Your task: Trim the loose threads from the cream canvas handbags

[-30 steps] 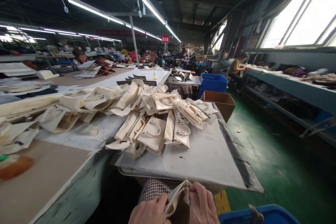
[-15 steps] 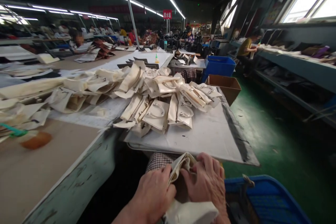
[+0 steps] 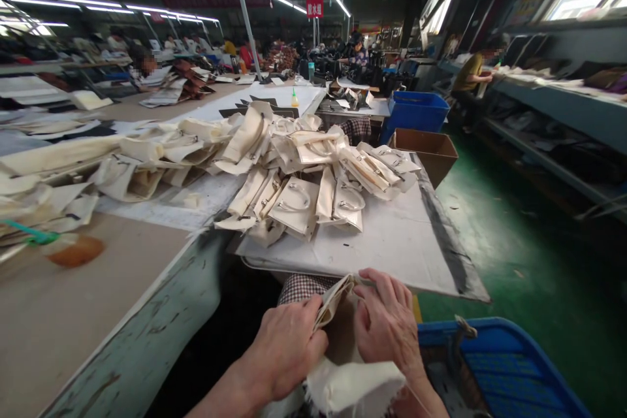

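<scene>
A cream fabric bag piece (image 3: 360, 382) lies over my lap, its folded upper edge raised and its mouth gaping toward me. My left hand (image 3: 289, 346) is closed on the left edge, thumb and fingers pinching the folded layers. On the opposite side, my right hand (image 3: 389, 320) grips the far right edge with bent fingers, its thumb inside the opening. Frayed threads hang from the near flap. Beyond my hands, a heap of cream handbags (image 3: 296, 206) with handles covers part of the white-topped table (image 3: 392, 248).
A blue plastic basket (image 3: 519, 333) stands at my right. Behind the table's right corner are a cardboard box (image 3: 426, 150) and a blue bin (image 3: 418, 111). On the left bench lies a bottle of amber liquid (image 3: 76, 249). Another person (image 3: 470, 81) sits at the right-hand bench.
My right fingers have shifted and straightened somewhat along the bag piece's edge, and its mouth looks wider. The left hand keeps its pinch. The view has tilted slightly.
</scene>
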A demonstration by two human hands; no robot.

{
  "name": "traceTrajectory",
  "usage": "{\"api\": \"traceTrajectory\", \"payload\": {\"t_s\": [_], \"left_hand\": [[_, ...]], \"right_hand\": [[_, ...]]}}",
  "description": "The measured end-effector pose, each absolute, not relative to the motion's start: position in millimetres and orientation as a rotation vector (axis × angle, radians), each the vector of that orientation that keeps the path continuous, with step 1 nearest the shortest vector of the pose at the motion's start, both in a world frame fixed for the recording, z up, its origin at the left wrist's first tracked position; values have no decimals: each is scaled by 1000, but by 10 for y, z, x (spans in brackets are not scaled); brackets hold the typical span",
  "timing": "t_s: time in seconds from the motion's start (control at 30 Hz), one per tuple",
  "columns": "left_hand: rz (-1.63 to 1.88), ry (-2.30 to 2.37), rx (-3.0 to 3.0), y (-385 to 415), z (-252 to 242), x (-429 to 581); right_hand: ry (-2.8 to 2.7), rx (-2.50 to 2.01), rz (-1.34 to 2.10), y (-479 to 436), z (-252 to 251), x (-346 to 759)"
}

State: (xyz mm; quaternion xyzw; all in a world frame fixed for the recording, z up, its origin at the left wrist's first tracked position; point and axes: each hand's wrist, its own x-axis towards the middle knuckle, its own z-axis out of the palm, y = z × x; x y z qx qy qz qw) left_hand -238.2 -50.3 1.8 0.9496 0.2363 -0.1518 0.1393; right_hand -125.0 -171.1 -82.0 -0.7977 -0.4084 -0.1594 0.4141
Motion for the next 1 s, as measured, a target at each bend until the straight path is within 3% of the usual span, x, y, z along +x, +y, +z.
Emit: {"api": "traceTrajectory", "payload": {"t_s": [0.53,0.83,1.0], "left_hand": [[-223,652,2448,-293,64,-2534],[-278,746,2363,-137,103,-2675],[-211,485,2396,-155,218,-2554]], "right_hand": [[-1274,-1767,-235,-1652,-705,-1063],[-1235,-1569,-107,-1737,-666,-1138],[-1262,-1553,-7,-1704,-555,-1154]]}}
